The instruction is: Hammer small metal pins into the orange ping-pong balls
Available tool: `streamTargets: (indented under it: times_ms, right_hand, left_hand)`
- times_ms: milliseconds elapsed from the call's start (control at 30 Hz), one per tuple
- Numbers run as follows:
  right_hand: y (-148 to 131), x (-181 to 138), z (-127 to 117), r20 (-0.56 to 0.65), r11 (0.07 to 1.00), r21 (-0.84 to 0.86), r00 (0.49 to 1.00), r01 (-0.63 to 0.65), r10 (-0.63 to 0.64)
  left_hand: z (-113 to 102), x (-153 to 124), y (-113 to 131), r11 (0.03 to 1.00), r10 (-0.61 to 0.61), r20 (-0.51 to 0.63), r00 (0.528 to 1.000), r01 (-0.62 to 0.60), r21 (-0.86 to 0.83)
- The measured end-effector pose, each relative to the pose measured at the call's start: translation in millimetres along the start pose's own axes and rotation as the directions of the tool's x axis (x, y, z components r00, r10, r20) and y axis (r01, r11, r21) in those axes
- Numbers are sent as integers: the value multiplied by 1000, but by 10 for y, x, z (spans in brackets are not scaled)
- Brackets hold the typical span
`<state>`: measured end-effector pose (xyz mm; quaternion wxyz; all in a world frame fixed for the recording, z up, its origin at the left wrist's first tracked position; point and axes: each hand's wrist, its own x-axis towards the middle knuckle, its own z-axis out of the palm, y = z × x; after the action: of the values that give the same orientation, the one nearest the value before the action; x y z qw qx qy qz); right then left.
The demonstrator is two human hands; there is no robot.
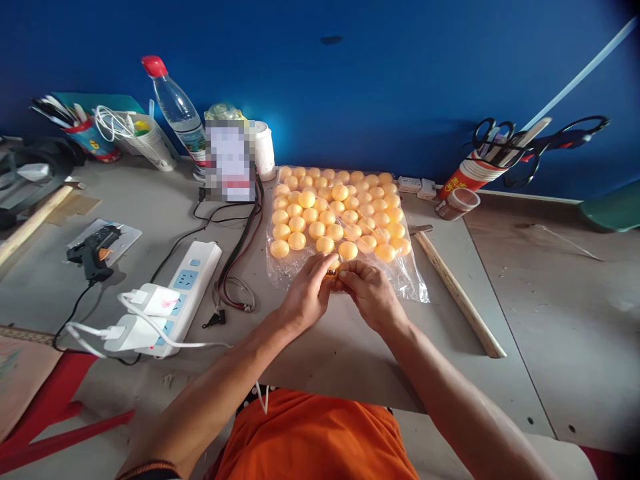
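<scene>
A: Busy with what?

B: With an orange ball (332,266), most likely a ping-pong ball, at the fingertips, just over the near edge of a clear plastic bag (419,289). Mostly covered by fingers, with tiny dark spots (330,272) on the near side.

A: Held how?

B: Closed around from the left with the left hand (306,291); pinched from the right with the right hand (371,291), apparently on the same ball.

A: At which step, at a guess?

B: At fine fingertip work on a single ball, to judge by the close pinch. Too small to read further.

A: Calling for what next?

B: Probably for a steady hold on the left and light, small adjustments on the right, without denting a thin shell or nudging the neighbours.

A: And outward from there?

B: Just past the fingers, rows of other orange balls (367,244), partly under film. To the right, a wooden-handled tool (460,293), aslant on the grey tabletop (330,360); beyond, near the blue wall (350,80), a red cup (467,175) of scissors (575,140). To the left, a white power strip (203,257), then a black glue gun (96,252).
</scene>
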<state>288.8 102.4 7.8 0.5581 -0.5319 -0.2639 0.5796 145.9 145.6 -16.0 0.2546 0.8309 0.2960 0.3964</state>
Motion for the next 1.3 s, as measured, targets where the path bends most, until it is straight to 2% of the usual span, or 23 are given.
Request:
streamTargets:
  times_ms: [133, 300, 667, 1033, 1167, 1300]
  right_hand:
    - [0, -4, -14, 20, 999, 29, 999, 29, -30]
    - [-22, -13, 2, 65, 999, 47, 998, 24, -27]
    - [25, -32, 26, -35, 998, -19, 997, 65, -66]
    - [-12, -17, 10, 23, 987, 163, 1000, -2, -2]
    - [-38, -30, 7, 51, 986, 161, 998, -39, 32]
    - [-53, -41, 3, 54, 991, 135, 998, -24, 17]
  left_hand:
    - [-19, 30, 15, 999, -24, -16, 1000, 23, -28]
    - [-25, 25, 13, 999, 32, -28, 999, -32, -8]
    - [-1, -11, 93, 995, 84, -52, 995, -81, 58]
    - [5, 9, 28, 999, 41, -41, 998, -42, -30]
    - [-2, 1, 30, 994, 63, -29, 998, -65, -88]
    - [2, -5, 25, 992, 49, -26, 998, -52, -119]
